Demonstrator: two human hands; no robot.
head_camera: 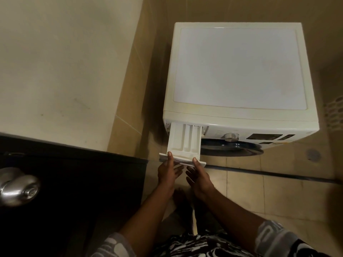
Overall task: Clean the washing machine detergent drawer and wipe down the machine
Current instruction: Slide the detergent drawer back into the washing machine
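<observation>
Left hand (168,171) and right hand (199,176) pinching pulled-out detergent drawer (179,141), cream washing machine (239,67), beige tiled floor (269,191), dark door (74,182) nearby

The washing machine (239,71) has smooth white plastic, its drawer (183,143) too; the door knob (17,186) is shiny brushed metal; the floor tiles (278,197) look glossy.

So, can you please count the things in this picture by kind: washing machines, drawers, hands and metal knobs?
1 washing machine
1 drawer, pulled out
2 hands: left hand, right hand, both holding the drawer front
2 metal knobs: door knob, dial
Total: 6
</observation>
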